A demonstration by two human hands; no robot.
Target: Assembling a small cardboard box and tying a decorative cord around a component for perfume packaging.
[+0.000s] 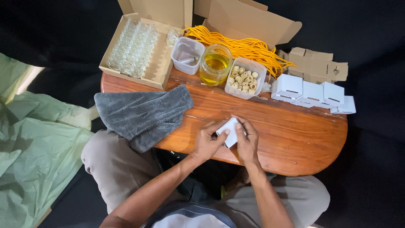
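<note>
A: Desk (295, 139), oval, wood. Beyond the grip, a big carton (139, 63) of clear glass vials. Left of the grip, a grey towel (143, 112) hanging off the near edge.

B: And straight ahead of the grip?

A: Yellow cords (249, 46) in an open carton, then a jar (215, 64) of yellow liquid between two tubs; the right tub (246, 78) holds small beige rings. To the right, white boxes (310, 92), folded up, in a row.

B: The grip itself?

A: Left hand (206, 143) and right hand (248, 143) both closed on one small white box (230, 131), held just above the desk near its front edge. Fingers (225, 132) wrap its sides.

B: Step?

A: Looks like folding or closing that box, judging by the finished ones nearby. Next move likely calls for tucking a flap while the other hand steadies; I can't tell which flap is loose.

B: Heading?

A: Long axis runs diagonally, near-right to far-left, roughly. Open end hidden by fingers.
</note>
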